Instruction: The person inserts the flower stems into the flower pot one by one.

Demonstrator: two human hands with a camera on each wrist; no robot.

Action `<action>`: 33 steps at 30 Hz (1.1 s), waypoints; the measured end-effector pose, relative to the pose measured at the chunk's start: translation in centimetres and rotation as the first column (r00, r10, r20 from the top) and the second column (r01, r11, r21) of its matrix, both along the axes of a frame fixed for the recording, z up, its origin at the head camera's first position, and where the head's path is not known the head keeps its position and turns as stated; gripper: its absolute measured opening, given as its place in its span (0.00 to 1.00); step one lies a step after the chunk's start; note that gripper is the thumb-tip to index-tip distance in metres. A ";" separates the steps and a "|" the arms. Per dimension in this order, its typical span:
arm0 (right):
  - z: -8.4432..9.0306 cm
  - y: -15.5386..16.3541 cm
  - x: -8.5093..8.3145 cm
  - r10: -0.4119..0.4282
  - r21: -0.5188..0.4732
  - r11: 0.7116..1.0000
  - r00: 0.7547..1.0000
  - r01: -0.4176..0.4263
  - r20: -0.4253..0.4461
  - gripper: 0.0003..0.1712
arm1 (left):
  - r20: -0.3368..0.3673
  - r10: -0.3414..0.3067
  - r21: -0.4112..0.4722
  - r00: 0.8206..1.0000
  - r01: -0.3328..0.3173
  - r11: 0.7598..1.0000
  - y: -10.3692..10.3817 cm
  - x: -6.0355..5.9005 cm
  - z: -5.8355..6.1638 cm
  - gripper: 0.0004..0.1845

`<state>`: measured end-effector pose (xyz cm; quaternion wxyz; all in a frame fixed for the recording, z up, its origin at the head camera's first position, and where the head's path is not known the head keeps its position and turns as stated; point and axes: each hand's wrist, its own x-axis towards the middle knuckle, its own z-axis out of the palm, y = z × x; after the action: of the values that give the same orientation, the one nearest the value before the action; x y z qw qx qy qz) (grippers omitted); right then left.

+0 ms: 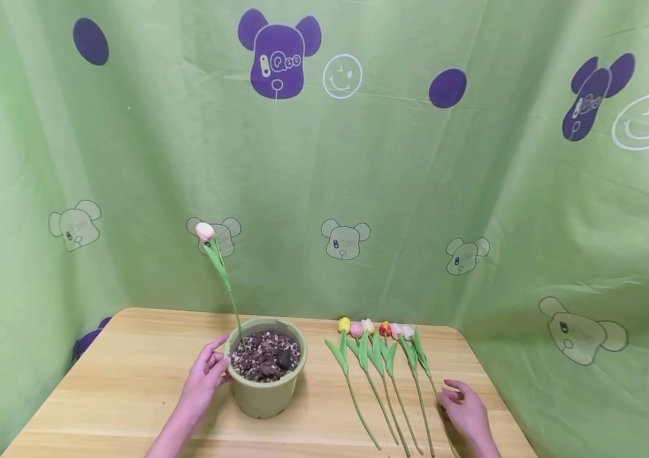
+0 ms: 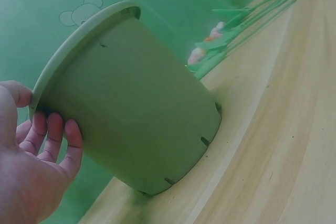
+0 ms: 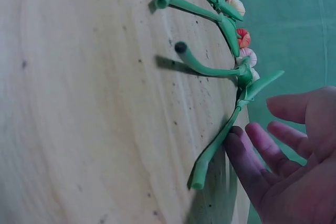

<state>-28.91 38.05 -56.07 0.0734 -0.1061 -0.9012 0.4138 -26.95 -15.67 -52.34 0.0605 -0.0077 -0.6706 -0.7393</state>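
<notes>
A green flower pot (image 1: 264, 397) filled with dark, speckled soil (image 1: 267, 366) stands left of the table's middle. One pink-and-white artificial tulip (image 1: 205, 231) rises from the soil, leaning left. My left hand (image 1: 204, 378) pinches the pot's rim, thumb at the lip and fingers curled beneath it, as the left wrist view shows. To the right lie several artificial tulips in a row: yellow (image 1: 344, 325), red (image 1: 385, 329), pink and whitish ones. My right hand (image 1: 467, 410) is beside the rightmost stem (image 3: 210, 153), fingers loosely spread; a fingertip appears to touch that stem.
The light wooden table (image 1: 129, 381) carries everything. A green curtain (image 1: 393, 165) with bear and smiley prints hangs behind it and along both sides. The loose tulips lie heads toward the back, stems toward the front edge.
</notes>
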 end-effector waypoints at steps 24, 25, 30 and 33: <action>-0.9 -2.8 -1.2 -0.011 -0.165 0.986 1.000 0.014 0.020 0.24 | -0.001 0.003 0.004 1.000 -0.003 1.000 0.0 0.0 0.0 0.31; -0.9 -2.9 -1.2 -0.010 -0.171 0.985 1.000 0.014 0.025 0.24 | -0.001 0.003 0.005 1.000 -0.003 1.000 0.0 0.0 0.0 0.31; -1.0 -2.9 -1.3 -0.014 -0.173 0.985 0.998 0.023 0.054 0.23 | -0.004 -0.002 0.003 1.000 0.002 1.000 0.0 0.1 0.1 0.31; -0.9 -2.8 -1.4 -0.015 -0.159 0.987 0.998 0.025 0.063 0.23 | -0.007 -0.005 0.009 1.000 0.005 1.000 0.0 0.0 0.1 0.31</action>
<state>-30.27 35.21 -57.01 0.0410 -0.1332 -0.8660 0.4802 -26.90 -15.70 -52.27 0.0611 -0.0114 -0.6672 -0.7423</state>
